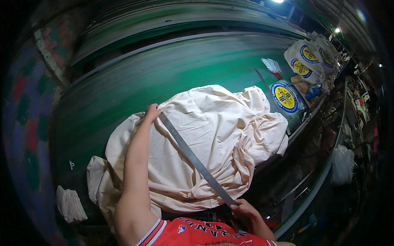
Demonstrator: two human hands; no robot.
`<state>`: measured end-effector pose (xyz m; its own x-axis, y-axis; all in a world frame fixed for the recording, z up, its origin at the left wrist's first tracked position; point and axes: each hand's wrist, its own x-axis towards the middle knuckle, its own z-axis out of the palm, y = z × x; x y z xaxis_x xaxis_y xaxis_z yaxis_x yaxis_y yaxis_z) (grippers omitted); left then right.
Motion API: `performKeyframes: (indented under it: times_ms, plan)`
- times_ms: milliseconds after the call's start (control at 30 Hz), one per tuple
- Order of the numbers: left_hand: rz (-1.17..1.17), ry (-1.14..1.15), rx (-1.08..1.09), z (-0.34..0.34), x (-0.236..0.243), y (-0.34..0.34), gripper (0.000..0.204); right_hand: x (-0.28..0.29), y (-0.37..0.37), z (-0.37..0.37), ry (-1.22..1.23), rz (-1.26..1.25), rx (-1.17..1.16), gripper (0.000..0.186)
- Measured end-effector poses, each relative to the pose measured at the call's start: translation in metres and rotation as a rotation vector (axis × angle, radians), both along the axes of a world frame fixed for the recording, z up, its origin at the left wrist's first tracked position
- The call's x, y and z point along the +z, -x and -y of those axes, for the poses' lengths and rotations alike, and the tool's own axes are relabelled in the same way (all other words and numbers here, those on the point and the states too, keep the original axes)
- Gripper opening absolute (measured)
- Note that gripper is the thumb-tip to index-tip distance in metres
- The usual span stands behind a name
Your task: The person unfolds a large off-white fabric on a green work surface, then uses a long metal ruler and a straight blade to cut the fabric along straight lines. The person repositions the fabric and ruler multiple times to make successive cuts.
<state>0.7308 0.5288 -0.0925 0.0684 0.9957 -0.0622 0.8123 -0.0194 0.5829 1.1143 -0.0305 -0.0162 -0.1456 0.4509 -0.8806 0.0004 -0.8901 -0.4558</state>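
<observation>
A long metal ruler (196,163) runs diagonally across a large, rumpled heap of cream cloth (209,119) on the green work surface (98,110). My left hand (152,111) grips the ruler's upper end, with the cloth right beneath it; whether it also pinches cloth I cannot tell. My right hand (244,210) is closed around the lower end, near the front edge of the cloth. The cloth is bunched into thick folds on the right and hangs loosely folded at the left.
A folded white cloth (70,203) lies at lower left. At right are a round-logo sheet (286,98), printed white sacks (304,61), a thin metal strip (262,80) and a red-and-white item (271,67). A cluttered rack with a plastic bag (342,164) stands beside the surface.
</observation>
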Motion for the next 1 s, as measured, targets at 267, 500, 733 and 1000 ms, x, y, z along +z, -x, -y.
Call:
performKeyframes:
  times_ms: [267,500,733,1000]
  plan:
    - [0.539,-0.002,0.135,0.042,-0.012,0.003,0.036,0.000,-0.015,-0.001,-0.010,0.076,0.064,0.016]
    - [0.769,-0.141,0.297,0.042,0.005,-0.001,0.016,0.003,-0.026,0.005,-0.066,0.032,0.033,0.021]
    - [-0.018,-0.607,0.468,0.052,0.012,-0.014,0.006,-0.005,-0.031,0.018,-0.045,0.049,-0.004,0.023]
    - [1.414,0.029,0.271,0.053,0.059,-0.022,0.032,0.004,-0.016,0.014,-0.100,0.119,-0.009,0.021]
